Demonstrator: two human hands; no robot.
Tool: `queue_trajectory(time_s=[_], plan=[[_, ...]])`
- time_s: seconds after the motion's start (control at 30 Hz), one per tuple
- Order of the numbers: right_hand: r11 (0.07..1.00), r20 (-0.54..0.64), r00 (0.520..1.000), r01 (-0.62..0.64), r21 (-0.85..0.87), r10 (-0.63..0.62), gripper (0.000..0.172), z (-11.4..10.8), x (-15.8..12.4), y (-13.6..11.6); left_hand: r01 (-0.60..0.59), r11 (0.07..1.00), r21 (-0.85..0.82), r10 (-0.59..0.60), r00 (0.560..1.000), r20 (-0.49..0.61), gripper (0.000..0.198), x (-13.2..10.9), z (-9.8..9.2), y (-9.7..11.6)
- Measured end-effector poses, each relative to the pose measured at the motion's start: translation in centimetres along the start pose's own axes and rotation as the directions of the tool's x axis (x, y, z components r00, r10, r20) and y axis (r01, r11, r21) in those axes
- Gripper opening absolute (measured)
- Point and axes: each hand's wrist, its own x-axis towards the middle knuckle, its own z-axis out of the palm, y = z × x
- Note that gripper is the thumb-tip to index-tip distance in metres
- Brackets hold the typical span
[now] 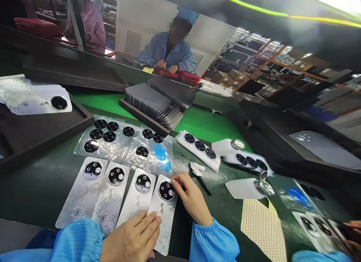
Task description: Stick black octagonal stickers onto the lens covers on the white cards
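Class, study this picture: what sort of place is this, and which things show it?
Probably a phone factory assembly line. Silver phone back covers with black camera rings lie in rows on a workbench, racked covers fill a tray, and a co-worker opposite wears a blue smock.

silver phone back cover (164,222): vertical stylized characters printed near the bottom, can't make them out tbh
other labels: nothing readable

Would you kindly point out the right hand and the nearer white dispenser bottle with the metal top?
Right hand (191,198): head view, on the back of the hand.
White dispenser bottle (244,189): head view, on its white body.
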Motion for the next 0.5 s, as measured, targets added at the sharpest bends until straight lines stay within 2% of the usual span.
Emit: queue_trajectory(time_s=[0.13,0.23,0.33,0.4,0.43,0.47,0.5], plan=[[0.999,0.000,1.000,-0.007,0.049,0.007,0.035,0.1,0.0,0.2,-0.015,1.000,-0.016,0.015,1.000,0.016,0.037,0.1,0.0,-0.1],[0.988,0.029,0.998,-0.063,0.143,0.059,0.035,-0.1,0.0,0.4,-0.011,0.999,-0.046,0.011,1.000,0.001,0.036,0.4,-0.1,-0.2],[0.947,0.074,0.992,-0.116,0.298,0.098,0.037,-0.9,-0.1,0.5,0.031,0.982,-0.185,-0.039,0.998,-0.039,0.028,0.8,-1.0,-0.4],[0.911,0.093,0.990,-0.132,0.390,0.104,0.039,-1.7,-0.2,0.0,0.148,0.925,-0.349,-0.173,0.984,-0.042,0.023,1.1,-1.7,-0.6],[0.895,0.095,0.990,-0.133,0.425,0.102,0.039,-2.1,-0.3,-0.6,0.251,0.865,-0.434,-0.295,0.955,-0.035,0.025,1.1,-1.9,-0.8],[0.882,0.096,0.991,-0.129,0.453,0.095,0.038,-2.3,-0.4,-1.3,0.368,0.765,-0.529,-0.435,0.900,-0.004,0.035,1.2,-2.1,-1.0],[0.869,0.098,0.992,-0.120,0.480,0.082,0.037,-2.5,-0.6,-2.1,0.463,0.620,-0.634,-0.557,0.828,0.061,0.051,1.2,-2.3,-1.3]])
